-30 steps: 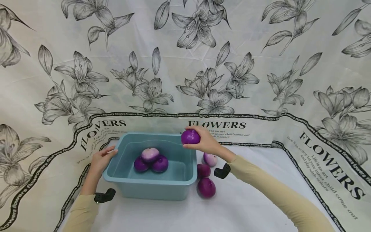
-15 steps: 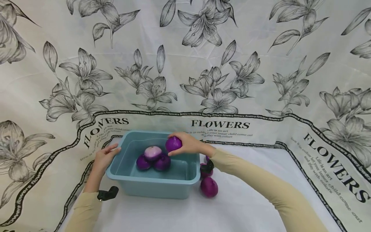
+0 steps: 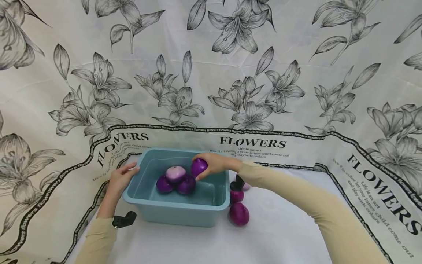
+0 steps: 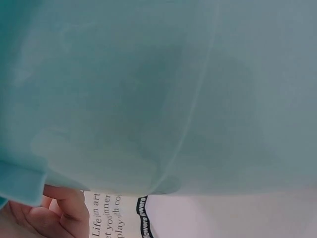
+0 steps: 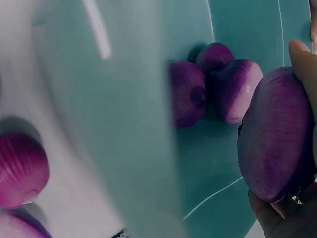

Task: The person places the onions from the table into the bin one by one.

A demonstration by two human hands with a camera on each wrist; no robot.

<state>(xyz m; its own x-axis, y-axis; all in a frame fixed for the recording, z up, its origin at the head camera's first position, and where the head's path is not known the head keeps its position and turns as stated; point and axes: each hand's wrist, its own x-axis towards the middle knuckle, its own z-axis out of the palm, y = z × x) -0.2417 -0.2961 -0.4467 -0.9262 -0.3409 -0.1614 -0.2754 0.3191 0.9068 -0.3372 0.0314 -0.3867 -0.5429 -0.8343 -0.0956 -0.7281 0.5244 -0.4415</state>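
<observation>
A blue plastic tub [image 3: 178,212] stands on the white cloth with three purple onions inside. Two dark ones, including the right-hand onion [image 3: 186,184], lie on its floor, and a paler onion [image 3: 176,173] rests on top of them. My right hand [image 3: 214,163] grips another purple onion [image 3: 199,167] between thumb and fingers, inside the tub's rim and just right of the pile. In the right wrist view this held onion [image 5: 277,134] fills the right side. My left hand [image 3: 121,178] holds the tub's left rim, its fingers bent under the lip [image 4: 20,183] in the left wrist view.
Right of the tub lie more onions: a near one [image 3: 239,214], a second [image 3: 236,196] against the tub wall, and a paler one [image 3: 246,186] mostly hidden behind the right wrist's black camera [image 3: 236,184]. A flower-printed curtain [image 3: 197,110] closes off the back and sides.
My right hand has carried its onion leftward from above the tub's right rim to inside the tub, beside the pile. My left hand keeps its place on the rim.
</observation>
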